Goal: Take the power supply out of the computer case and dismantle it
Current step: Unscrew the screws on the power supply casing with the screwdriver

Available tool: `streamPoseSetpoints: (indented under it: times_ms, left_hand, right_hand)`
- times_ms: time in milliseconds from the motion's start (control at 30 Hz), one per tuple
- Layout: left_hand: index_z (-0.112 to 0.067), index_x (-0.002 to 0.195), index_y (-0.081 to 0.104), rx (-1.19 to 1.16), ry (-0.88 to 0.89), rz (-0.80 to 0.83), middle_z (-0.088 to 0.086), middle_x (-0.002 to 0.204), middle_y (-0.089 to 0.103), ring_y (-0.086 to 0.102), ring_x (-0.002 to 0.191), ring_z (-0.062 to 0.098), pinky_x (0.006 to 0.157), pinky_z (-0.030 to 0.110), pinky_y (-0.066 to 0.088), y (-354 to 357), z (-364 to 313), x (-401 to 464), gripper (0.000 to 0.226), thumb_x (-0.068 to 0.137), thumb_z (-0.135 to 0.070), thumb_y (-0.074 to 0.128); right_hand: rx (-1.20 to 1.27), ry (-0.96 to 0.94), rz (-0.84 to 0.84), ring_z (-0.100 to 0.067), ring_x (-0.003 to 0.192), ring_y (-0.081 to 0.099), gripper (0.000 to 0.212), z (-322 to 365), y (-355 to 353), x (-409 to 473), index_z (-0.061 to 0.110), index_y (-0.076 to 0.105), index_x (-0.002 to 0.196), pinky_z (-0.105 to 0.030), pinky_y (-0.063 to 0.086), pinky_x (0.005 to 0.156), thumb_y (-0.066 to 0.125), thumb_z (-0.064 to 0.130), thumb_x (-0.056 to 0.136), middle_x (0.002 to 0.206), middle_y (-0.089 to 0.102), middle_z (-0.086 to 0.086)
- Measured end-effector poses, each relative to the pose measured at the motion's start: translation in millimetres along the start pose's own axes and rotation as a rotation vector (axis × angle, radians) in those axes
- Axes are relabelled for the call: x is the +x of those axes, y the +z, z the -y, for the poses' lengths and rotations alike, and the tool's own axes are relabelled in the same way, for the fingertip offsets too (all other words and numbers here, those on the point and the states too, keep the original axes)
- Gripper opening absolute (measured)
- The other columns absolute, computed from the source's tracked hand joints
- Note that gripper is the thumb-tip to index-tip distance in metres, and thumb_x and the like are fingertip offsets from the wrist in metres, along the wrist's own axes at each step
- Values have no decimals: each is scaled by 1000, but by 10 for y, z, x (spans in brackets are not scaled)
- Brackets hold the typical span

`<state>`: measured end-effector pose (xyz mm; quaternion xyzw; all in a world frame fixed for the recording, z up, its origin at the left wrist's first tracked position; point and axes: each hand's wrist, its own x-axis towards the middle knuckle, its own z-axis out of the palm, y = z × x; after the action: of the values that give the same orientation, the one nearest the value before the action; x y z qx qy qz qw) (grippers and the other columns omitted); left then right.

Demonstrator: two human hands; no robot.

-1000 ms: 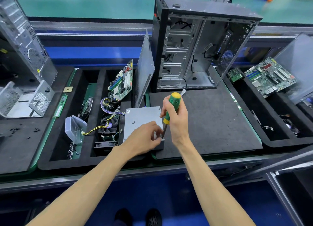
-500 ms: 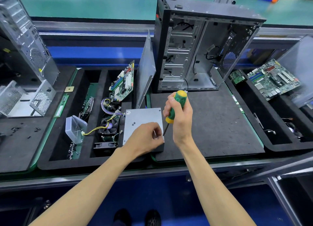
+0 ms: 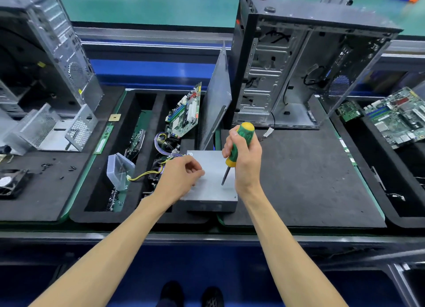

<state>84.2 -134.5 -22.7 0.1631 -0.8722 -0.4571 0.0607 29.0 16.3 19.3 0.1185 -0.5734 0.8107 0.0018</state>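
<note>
Basically PSU (image 3: pixel 208 184) lies flat under both hands: right hand (image 3: pixel 247 159) clenched on screwdriver (image 3: pixel 236 148), tip just above the lid, left hand (image 3: pixel 181 175) pinching something unseen.

The power supply (image 3: pixel 210 187) lies on the mat (image 3: pixel 299 180) before the open case (image 3: pixel 296 67), with the tray (image 3: pixel 147 99) of boards to its left and what seems another case (image 3: pixel 53 51) far left.
</note>
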Motion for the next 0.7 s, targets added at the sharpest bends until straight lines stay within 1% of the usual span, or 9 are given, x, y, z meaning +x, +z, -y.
streamPoseSetpoints:
  times_ms: [67,100,133,200,267,367,467,567,700]
  left_hand:
    - [-10,76,70,24,-63,1,5,65,68,63,50,15,55,34,57,-75,84,25,11,81,-1,75]
    - [-11,75,70,39,-96,9,3,64,68,64,51,14,58,31,57,-106,128,35,13,80,0,75]
    - [-13,74,70,54,-128,13,1,63,69,64,51,11,59,25,54,-128,167,42,14,79,0,76]
    - [-12,75,72,56,-179,6,-2,62,69,61,47,1,55,10,45,-152,215,51,12,78,-2,78]
    - [-10,78,74,50,-201,-10,-3,63,69,57,45,-5,51,5,40,-153,220,75,9,77,-2,78]
    - [-10,78,73,34,-203,-29,0,65,70,61,47,0,50,7,42,-139,188,122,9,79,-3,78]
    - [-15,76,72,91,-181,-25,-3,64,69,62,54,6,54,6,43,-103,143,173,10,80,-7,78]
    - [-20,73,71,131,-180,16,-5,63,68,60,56,3,56,5,42,-91,136,242,15,79,-8,77]
    - [-18,79,74,137,-221,109,-4,67,71,60,51,-5,53,5,42,-147,136,318,12,76,-9,82]
  right_hand:
    - [-2,14,18,-21,60,42,15,-63,63,27,20,55,87,-35,39,62,62,32,91,67,47,0]
    - [1,21,25,-21,60,41,15,-93,93,41,18,55,87,-35,39,62,62,31,91,67,46,-1]
    - [1,27,31,-21,59,41,16,-118,121,55,17,54,87,-35,39,62,62,31,91,66,46,-1]
    - [-3,37,41,-21,59,41,18,-161,167,87,17,54,86,-33,39,60,62,33,90,65,46,-1]
    - [-4,49,52,-21,59,41,16,-192,202,126,19,54,85,-33,38,59,63,31,91,65,47,0]
    - [4,68,67,-20,58,42,11,-225,237,197,20,55,85,-35,38,60,60,24,94,65,47,1]
    - [-2,76,73,-18,58,43,11,-243,243,252,21,55,85,-33,38,59,61,24,94,65,48,1]
    - [8,77,81,-18,58,43,13,-261,215,301,20,55,86,-32,39,59,63,29,92,66,48,1]
    - [28,82,95,-19,59,43,11,-280,186,354,25,58,85,-31,40,59,63,33,90,67,49,2]
